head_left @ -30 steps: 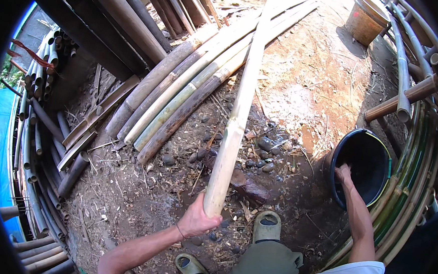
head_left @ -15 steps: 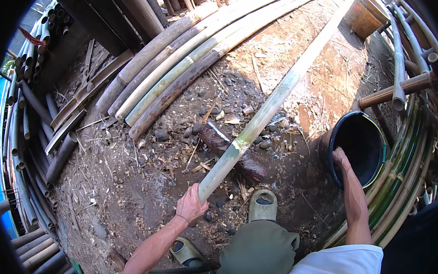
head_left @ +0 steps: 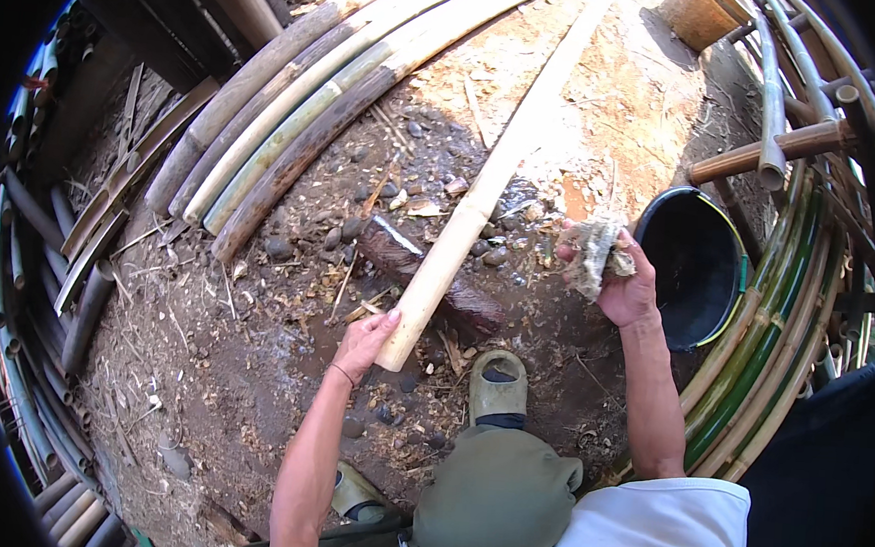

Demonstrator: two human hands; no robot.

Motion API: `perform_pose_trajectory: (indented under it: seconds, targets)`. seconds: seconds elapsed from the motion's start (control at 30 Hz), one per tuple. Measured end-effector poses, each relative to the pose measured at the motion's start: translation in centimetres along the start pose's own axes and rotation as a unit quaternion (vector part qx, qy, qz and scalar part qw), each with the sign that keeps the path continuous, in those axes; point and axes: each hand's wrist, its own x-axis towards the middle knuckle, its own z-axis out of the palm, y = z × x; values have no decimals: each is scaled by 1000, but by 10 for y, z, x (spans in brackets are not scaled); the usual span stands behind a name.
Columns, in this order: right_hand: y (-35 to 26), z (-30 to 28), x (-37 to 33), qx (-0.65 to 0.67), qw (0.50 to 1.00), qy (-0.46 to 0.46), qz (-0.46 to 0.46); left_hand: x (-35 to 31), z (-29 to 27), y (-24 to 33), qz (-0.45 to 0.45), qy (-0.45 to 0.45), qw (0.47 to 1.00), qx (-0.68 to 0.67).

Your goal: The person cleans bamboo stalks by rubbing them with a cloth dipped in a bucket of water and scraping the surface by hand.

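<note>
A long pale bamboo pole slants from near my knees up to the sunlit ground at the far side. My left hand grips its near end from the left, with the thumb on top. Beneath the pole lies a short dark log, crossing it. My right hand is raised between the pole and a black bucket, its fingers closed round a crumpled, greyish-white rag. The bucket stands at the right with its mouth towards me; its inside is dark.
Several bamboo poles lie side by side at the far left. Split bamboo pieces and a stack of dark poles line the left edge. Green poles and a bamboo rack stand right. A brown bucket is beyond.
My right hand has come out of the black bucket with the rag and moved left towards the pole. The pole has been turned, now showing a paler side; my left hand still grips its end.
</note>
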Motion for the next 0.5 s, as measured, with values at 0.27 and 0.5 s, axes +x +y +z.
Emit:
perform_pose_trajectory:
  seconds: [0.27, 0.5]
  targets:
    - [186, 112, -7, -669, 682, -6, -295, -11, 17, -14, -51, 128, 982, -129]
    - [162, 57, 125, -722, 550, 140, -397, -17, 32, -10, 3, 171, 984, -42]
